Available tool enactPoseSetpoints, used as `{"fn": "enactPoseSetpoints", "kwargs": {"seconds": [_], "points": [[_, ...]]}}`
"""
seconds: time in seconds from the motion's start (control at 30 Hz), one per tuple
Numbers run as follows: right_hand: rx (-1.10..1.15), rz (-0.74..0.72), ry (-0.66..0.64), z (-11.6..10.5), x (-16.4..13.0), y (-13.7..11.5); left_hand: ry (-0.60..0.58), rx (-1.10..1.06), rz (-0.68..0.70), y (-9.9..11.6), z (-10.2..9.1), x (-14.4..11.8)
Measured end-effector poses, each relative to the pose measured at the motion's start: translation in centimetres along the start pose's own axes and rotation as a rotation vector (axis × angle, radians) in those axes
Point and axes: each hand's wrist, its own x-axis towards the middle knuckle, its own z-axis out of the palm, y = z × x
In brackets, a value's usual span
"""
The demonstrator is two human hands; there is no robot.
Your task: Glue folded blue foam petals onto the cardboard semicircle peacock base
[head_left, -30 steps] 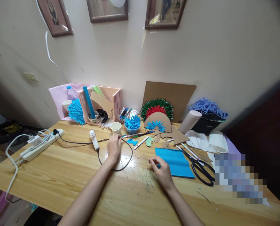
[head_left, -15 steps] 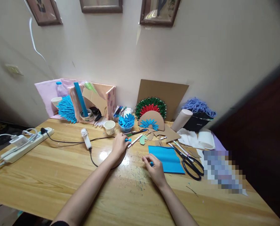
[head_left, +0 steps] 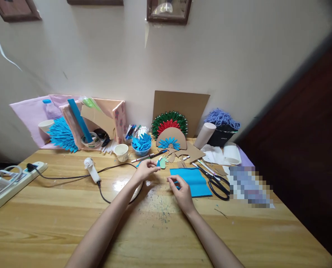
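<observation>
Left hand [head_left: 145,170] lifted, pinching a blue scrap [head_left: 158,162]; right hand [head_left: 179,188] pinches another; bare table [head_left: 56,216] nearer.

Small blue paper piece [head_left: 158,162] raised at left fingertips, blue sheet [head_left: 190,181] flat nearby.

Left hand [head_left: 145,170] raised, nearer right hand [head_left: 180,189]

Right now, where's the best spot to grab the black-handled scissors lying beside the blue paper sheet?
Take the black-handled scissors by the two finger loops, coming from the near side. They lie flat on the wooden table with the loops towards the person and the blades pointing away to the back left, beside the blue paper sheet. The right hand is the closer one, so it probably has the shorter reach.
</observation>
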Motion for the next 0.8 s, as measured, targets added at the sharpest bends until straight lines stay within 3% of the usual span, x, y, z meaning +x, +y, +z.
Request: {"fn": "enactPoseSetpoints", "kwargs": {"seconds": [0.1, 0.27, 0.53, 0.7, 0.8], "points": [[0.114, 0.091, 0.057, -0.2, 0.5, 0.5, -0.095, -0.102, -0.011, -0.1, 1.6, -0.2], [0.209, 0.169, 0.015, -0.3, 1.1, 1.6, -0.144, -0.02, 0.008, -0.9, 3.8, -0.9], [0.203, 0.161, 0.049, -0.7, 1.4, 2.2, -0.175, 0.078, 0.029, -0.4, 4.2, -1.6], [0.227, 0.175, 0.063, -1.0, 1.6, 2.1, -0.085, -0.125, -0.038, -0.6, 5.0, -1.4], [0.171, 0.157, 0.09, -1.3, 1.6, 2.0, -0.116, -0.215, -0.086, -0.7, 5.5, -1.4]]}}
